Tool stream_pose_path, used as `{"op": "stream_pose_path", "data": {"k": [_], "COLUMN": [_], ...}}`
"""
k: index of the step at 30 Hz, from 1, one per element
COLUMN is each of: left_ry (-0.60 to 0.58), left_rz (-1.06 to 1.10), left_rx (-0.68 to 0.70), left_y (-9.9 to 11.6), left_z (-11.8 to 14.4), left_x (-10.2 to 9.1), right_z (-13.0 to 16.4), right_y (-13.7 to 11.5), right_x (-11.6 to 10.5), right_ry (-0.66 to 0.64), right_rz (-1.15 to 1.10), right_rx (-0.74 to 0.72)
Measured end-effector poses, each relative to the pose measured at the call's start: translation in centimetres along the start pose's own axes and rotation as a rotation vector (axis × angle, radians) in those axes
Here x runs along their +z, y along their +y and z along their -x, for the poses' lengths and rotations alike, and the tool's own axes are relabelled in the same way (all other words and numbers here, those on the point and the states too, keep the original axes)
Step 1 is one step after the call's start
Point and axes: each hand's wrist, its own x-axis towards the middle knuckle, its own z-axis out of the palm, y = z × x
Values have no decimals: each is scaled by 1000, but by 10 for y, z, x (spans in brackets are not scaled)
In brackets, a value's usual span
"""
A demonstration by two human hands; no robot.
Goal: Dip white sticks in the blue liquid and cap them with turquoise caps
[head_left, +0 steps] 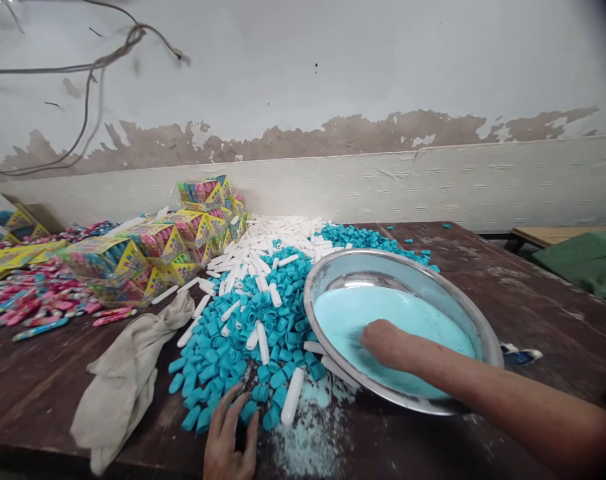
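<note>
A wide metal bowl [475, 320] sits tilted on the brown table, filled with light blue powder [397, 317]. My right hand [390, 345] is down in that powder, fingers curled under and hidden. My left hand [229, 437] lies flat at the table's front edge with fingers spread, touching the near rim of a heap of small blue caps [243, 333]. White tubes [263, 267] are mixed through the heap and piled behind it. One white tube [291, 397] lies just right of my left fingers.
A crumpled beige cloth [127, 377] lies left of the caps. Spilled blue powder [307, 440] dusts the table in front of the bowl. Colourful yellow boxes [157, 250] and loose pink and blue sticks [37, 297] fill the left. A green cloth [587, 260] lies far right.
</note>
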Motion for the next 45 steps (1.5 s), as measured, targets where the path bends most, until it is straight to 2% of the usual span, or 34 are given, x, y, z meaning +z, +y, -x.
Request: {"op": "stream_pose_path", "data": {"k": [3, 6, 9, 13, 16, 19, 23, 27, 30, 33, 37, 41, 45], "left_ry": [21, 18, 13, 2, -18, -108, -259, -501, -651, -649, -616, -636, -638], "left_rz": [-5, -8, -18, -14, 15, 83, 198, 277, 259, 235, 135, 57, 88], "left_rx": [15, 31, 44, 46, 66, 96, 221, 189, 116, 137, 249, 252, 251], "left_y": [0, 1, -1, -4, 7, 40, 112, 173, 196, 204, 202, 196, 193], "left_z": [-1, -1, -1, 0, -9, -34, -87, -129, -142, -144, -146, -150, -152], "left_x": [0, 0, 0, -1, -5, -10, -2, 36, 68, 85, 83, 82, 87], "right_z": [-2, -7, -6, 7, 18, 26, 35, 42, 44, 45, 50, 59, 60], "right_y": [-12, -12, -3, 14, 26, 32, 30, 27, 26, 29, 37, 39, 37], "right_x": [-2, -17, -33, -46, -51, -53, -50, -42, -37, -32, -26, -24, -28], "right_ry": [-186, -315, -329, -241, -216, -198, -180, -86, -2, 83, 279, 170, 174], "right_rz": [-138, -241, -303, -328, -354, -450, -579, -605, -573, -480, -274, -240, -158], "right_rx": [-40, -51, -32, -16, -24, -29, -17, -36, -90, -121, -89, -215, -216]}}
